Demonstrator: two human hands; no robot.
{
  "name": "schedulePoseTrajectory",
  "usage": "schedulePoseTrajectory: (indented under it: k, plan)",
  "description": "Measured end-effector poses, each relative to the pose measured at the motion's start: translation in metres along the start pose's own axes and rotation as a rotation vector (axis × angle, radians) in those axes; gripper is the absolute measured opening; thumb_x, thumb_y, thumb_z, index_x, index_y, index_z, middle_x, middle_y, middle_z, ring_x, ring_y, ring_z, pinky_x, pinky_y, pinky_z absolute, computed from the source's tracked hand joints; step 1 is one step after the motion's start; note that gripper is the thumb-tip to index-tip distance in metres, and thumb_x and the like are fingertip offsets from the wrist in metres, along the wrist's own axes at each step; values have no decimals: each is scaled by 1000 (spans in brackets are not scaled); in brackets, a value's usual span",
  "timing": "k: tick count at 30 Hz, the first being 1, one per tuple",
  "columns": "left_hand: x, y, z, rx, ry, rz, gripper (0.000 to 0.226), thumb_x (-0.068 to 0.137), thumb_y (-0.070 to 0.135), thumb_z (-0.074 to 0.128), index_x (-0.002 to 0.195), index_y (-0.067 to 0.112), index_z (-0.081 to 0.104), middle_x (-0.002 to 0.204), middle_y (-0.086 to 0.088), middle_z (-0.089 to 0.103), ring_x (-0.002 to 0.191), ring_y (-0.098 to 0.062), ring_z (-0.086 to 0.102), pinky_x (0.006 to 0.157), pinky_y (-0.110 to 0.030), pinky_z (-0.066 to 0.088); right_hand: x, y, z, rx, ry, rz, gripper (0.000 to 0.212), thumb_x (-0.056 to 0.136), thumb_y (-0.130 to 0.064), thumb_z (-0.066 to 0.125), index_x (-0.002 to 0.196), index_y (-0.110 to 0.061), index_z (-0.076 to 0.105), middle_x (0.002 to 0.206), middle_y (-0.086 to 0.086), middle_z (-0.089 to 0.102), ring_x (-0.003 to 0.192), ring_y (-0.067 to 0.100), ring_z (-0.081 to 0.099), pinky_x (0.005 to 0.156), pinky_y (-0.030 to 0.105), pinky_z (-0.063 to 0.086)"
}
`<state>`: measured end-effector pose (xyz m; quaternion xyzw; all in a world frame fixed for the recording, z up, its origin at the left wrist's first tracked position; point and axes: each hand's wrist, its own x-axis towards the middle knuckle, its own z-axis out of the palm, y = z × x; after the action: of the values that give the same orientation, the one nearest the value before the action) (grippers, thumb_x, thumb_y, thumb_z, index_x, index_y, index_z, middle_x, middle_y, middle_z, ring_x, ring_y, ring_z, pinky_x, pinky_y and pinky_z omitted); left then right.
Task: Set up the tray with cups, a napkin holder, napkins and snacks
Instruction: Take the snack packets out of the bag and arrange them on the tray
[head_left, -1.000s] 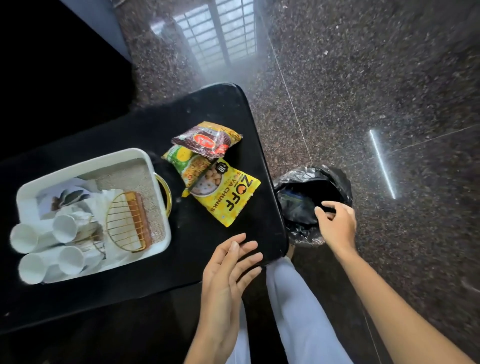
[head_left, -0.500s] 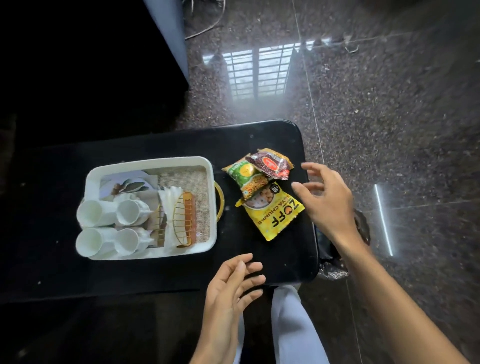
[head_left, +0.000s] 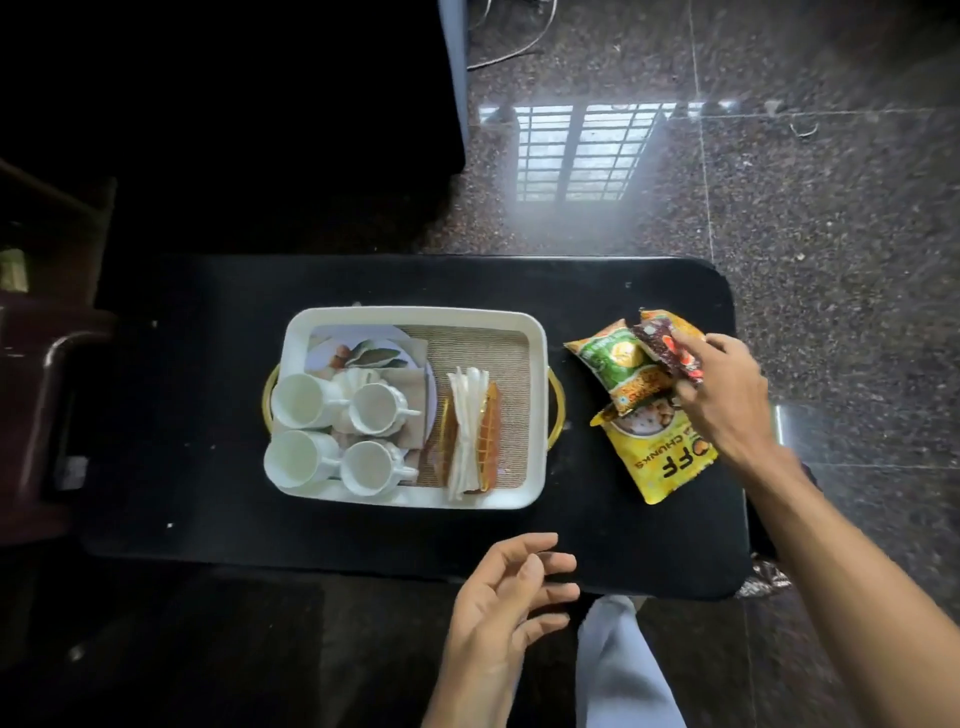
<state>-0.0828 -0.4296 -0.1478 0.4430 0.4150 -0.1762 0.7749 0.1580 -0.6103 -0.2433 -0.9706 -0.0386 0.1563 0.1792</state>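
A white tray (head_left: 537, 364) with gold handles sits on the black table (head_left: 208, 415). Several white cups (head_left: 304, 400) fill its left half, and a gold wire napkin holder (head_left: 491, 431) with white napkins (head_left: 465, 431) stands in its right half. To the right of the tray lie three snack packets: green (head_left: 615, 364), yellow (head_left: 660, 462) and dark red (head_left: 662, 340). My right hand (head_left: 727, 400) rests on the pile, its fingers closed on the dark red packet. My left hand (head_left: 509, 592) hovers open at the table's near edge.
A printed paper (head_left: 363, 348) lies under the cups at the tray's far left. The speckled stone floor (head_left: 831, 182) lies right and beyond. Dark furniture (head_left: 62, 364) stands at the left. My white trouser leg (head_left: 618, 665) shows below the table.
My right hand left the black bin bag on the floor, swung up over the table and took hold of the dark red packet. The view shifted left; my left hand stayed near the table's edge.
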Motion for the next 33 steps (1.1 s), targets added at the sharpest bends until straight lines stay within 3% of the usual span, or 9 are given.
schedulePoseTrajectory:
  k: [5,11,15,19,22,24,25,28,33]
  plan:
    - [-5,22,-34,13,-32,71,35,80,36,69,110,19,75,106,-10,79,92,-21,73,79,-29,55,8,-12,-4,82,271,-15,35,84,0,54,112,-5,74,95,19,73,91,38,66,74,34,44]
    - [-6,61,-72,98,6,243,30,85,41,68,111,27,74,115,-9,77,106,-24,73,94,-35,57,7,-47,-39,283,376,-82,45,84,7,50,119,-8,73,121,16,69,116,27,63,104,41,49]
    - [9,93,-87,70,116,347,32,91,35,69,116,15,72,116,-11,76,110,-32,72,94,-33,59,-21,-90,-68,347,246,-375,47,81,15,45,111,-5,74,124,9,66,119,12,58,109,21,40]
    - [24,123,-85,189,138,444,35,92,37,67,124,24,69,126,2,72,121,-19,67,103,-38,55,-48,-131,-83,418,-35,-685,44,82,21,48,99,-9,74,119,9,67,116,19,63,102,23,45]
    - [31,136,-82,363,41,513,44,90,44,68,133,37,63,138,15,64,131,-5,58,110,-37,49,-64,-154,-80,501,-309,-840,25,98,-7,52,94,-14,76,120,2,67,114,16,64,94,29,51]
    - [31,144,-81,516,-105,483,56,87,49,68,141,41,55,146,17,58,137,-4,52,112,-35,47,-72,-166,-76,541,-417,-903,55,68,14,41,92,-21,76,121,-5,65,115,15,64,91,24,51]
    - [30,146,-80,555,-186,444,61,86,49,70,144,39,52,147,13,58,137,-7,53,112,-38,47,-77,-171,-75,566,-493,-937,38,83,5,51,92,-22,76,123,-6,64,118,16,63,92,26,52]
    - [22,143,-79,485,-352,342,71,83,53,75,145,24,54,140,0,66,132,-17,60,106,-37,53,-86,-182,-72,704,-595,-931,35,83,10,58,88,-21,75,125,-1,63,120,20,62,92,39,55]
    - [14,124,-89,299,-237,339,59,77,58,76,117,15,76,114,-1,79,110,-13,73,86,-21,57,-102,-186,-57,889,-582,-711,28,90,11,60,99,-11,75,126,3,65,120,20,63,90,34,57]
